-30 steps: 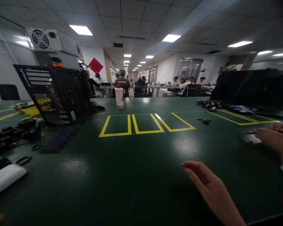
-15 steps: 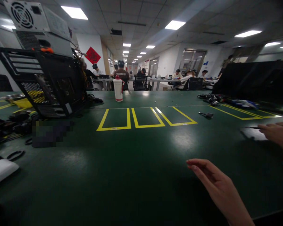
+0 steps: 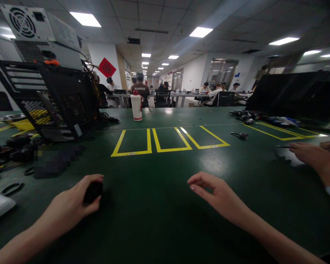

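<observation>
My left hand (image 3: 74,198) is wrapped around a small, dark, rounded object (image 3: 93,192), held low over the green table (image 3: 143,205). Part of the object is hidden by fingers and thumb, so its kind cannot be told. To the right of it, my right hand (image 3: 214,190) hovers above the table with curved fingers. A narrow gap shows between its thumb and forefinger, and nothing visible lies in it. The two hands are apart, both on the near side of the yellow tape outlines (image 3: 172,149).
At left stand a black computer case (image 3: 55,99) topped by power supplies (image 3: 41,24), and dark cables (image 3: 11,150). A white bottle (image 3: 136,108) stands far back. A dark cable connector (image 3: 239,135) lies right of the tape. Another person's hands (image 3: 316,157) work at the right edge.
My left hand has come into view from the lower left with the dark object in it. My right hand has moved left and slightly up.
</observation>
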{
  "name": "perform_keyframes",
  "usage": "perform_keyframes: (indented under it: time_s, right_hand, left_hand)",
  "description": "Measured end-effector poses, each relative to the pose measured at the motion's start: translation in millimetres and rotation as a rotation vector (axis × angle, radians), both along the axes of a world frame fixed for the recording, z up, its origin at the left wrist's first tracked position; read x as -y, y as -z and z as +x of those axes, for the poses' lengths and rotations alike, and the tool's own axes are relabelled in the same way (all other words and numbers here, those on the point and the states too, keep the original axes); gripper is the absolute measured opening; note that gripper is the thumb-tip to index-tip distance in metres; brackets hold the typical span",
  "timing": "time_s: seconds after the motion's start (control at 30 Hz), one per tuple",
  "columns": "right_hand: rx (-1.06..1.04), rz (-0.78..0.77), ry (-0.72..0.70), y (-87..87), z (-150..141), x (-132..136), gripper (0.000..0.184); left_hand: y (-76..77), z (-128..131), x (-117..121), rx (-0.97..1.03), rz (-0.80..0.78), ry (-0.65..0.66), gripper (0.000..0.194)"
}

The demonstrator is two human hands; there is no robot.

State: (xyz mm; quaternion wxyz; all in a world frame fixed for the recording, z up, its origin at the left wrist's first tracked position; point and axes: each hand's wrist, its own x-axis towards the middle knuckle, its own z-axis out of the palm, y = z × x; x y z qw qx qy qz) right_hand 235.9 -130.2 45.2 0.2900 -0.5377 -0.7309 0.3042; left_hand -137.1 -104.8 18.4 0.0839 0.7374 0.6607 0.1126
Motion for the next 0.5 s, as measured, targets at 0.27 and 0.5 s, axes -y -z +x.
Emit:
perform_keyframes:
  time_s: [0.27,0.5]
  right_hand:
    - [-0.235,-0.071,-0.026,37.6,-38,-109,0.028]
    - [-0.638,-0.243,-0.151,47.3,-54,-146,0.034]
  left_hand:
    - [2.5,138,-103,-0.009,0.179,0.296,0.038]
    - [12.9,167,-110,0.067,0.295,0.371,0.055]
